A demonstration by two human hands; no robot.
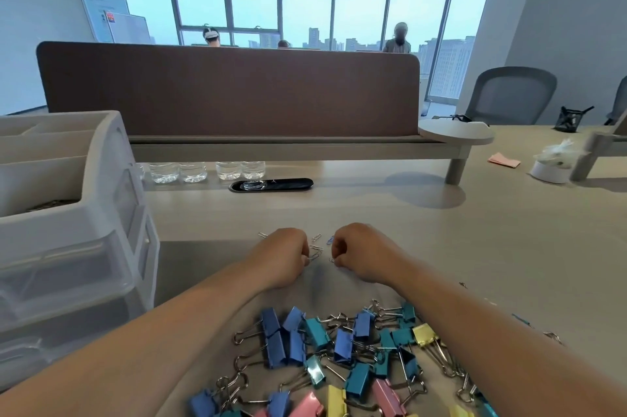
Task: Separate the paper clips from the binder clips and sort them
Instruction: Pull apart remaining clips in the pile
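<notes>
In the head view, the left hand [281, 257], fingers curled, pinches a paper clip [314, 257] and the right hand [361, 253] likewise pinches a second paper clip [332, 260], with loose paper clips [317, 237] on the table [475, 230] between them, binder clips [339, 348] heaped nearer between the forearms, and drawers [74, 247] at left.

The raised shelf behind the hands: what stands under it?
A row of clear bottles stands under the shelf. Only their lower parts show. The shelf's front edge covers their upper parts, so caps and labels cannot be seen.
</notes>
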